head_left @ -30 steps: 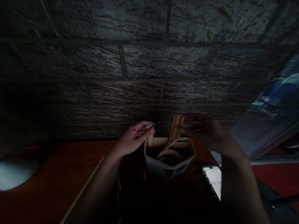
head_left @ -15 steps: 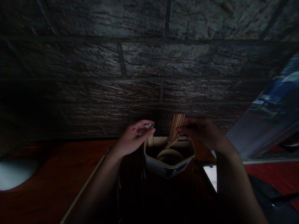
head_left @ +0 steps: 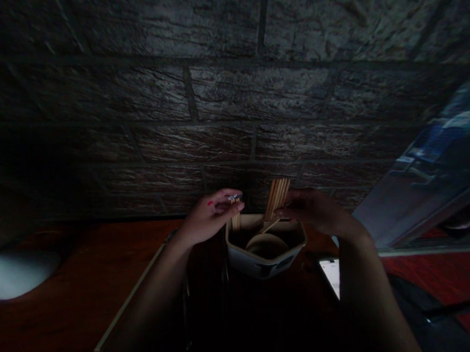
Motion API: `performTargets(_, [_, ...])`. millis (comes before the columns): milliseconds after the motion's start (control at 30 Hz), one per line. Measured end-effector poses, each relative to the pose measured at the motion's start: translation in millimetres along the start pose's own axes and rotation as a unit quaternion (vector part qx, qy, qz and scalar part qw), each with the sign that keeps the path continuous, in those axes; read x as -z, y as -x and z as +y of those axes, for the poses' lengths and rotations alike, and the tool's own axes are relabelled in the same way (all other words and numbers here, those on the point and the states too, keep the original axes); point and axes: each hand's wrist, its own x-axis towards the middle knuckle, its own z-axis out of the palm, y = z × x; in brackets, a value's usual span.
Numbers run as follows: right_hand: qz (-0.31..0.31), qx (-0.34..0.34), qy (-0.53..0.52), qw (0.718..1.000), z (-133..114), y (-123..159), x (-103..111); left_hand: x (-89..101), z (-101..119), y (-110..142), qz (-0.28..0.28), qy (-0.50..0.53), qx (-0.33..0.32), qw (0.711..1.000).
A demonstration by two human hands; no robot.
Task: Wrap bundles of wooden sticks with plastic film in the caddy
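A pale, angular container (head_left: 268,268) stands on the dark table against the wall. My left hand (head_left: 209,216) is closed on a few thin light chopsticks (head_left: 236,221) with silvery ends, upright at the container's left back corner. My right hand (head_left: 321,208) is closed at a bundle of wooden chopsticks (head_left: 276,199) that leans at the back right of the container. Its fingertips touch the lower part of the bundle, beside a slanting stick (head_left: 269,225). Inside the container a round, bowl-like form (head_left: 266,243) shows dimly.
A lit phone (head_left: 330,276) lies by my right forearm. On the reddish wooden tabletop (head_left: 116,259) a long thin strip (head_left: 131,298) runs under my left forearm. A pale rounded object (head_left: 22,274) is at far left, a brick-patterned wall (head_left: 221,96) behind.
My right hand has slid slightly left and down along the chopstick bundle. My left hand stays at the thin chopsticks, whose ends show a little more.
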Motion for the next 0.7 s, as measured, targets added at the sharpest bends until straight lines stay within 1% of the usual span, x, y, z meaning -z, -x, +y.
performTargets(100, [-0.001, 0.010, 0.007, 1.000, -2.4, 5.9, 4.5, -1.3, 0.9, 0.3, -0.002, 0.011, 0.010, 1.000])
performTargets(133, [0.010, 0.010, 0.020, 1.000, -4.0, 9.5, 6.7, -1.7, 1.4, 0.3, -0.006, 0.013, 0.015, 1.000])
performTargets(200, [0.056, -0.006, 0.067, 0.996, -8.2, 18.6, 11.5, -2.1, 1.9, 0.2, -0.014, 0.013, 0.021, 1.000])
performTargets(233, [0.099, -0.021, 0.104, 0.989, -10.5, 23.4, 13.6, -2.1, 1.8, 0.0, -0.016, 0.013, 0.022, 1.000])
performTargets(267, [0.127, -0.027, 0.139, 0.982, -12.8, 28.0, 15.1, -1.9, 1.4, -0.2, -0.018, 0.015, 0.022, 0.999])
performTargets(333, [0.143, -0.008, 0.166, 0.976, -16.4, 35.0, 15.6, -1.3, -0.3, -0.5, -0.022, 0.026, 0.020, 0.999])
performTargets(400, [0.122, 0.021, 0.158, 0.980, -18.2, 37.5, 12.1, -0.4, -2.8, -0.7, -0.028, 0.042, 0.020, 0.999])
performTargets(467, [0.088, 0.035, 0.153, 0.984, -18.5, 35.5, 5.5, 0.5, -5.2, -0.7, -0.033, 0.050, 0.019, 0.998])
performTargets(600, [0.013, 0.031, 0.162, 0.986, -19.1, 26.5, -9.3, 2.0, -6.9, -0.6, -0.041, 0.041, 0.012, 0.998])
performTargets(700, [-0.019, 0.016, 0.153, 0.988, -20.2, 22.3, -16.0, 2.6, -5.5, -0.6, -0.036, 0.025, 0.010, 0.999])
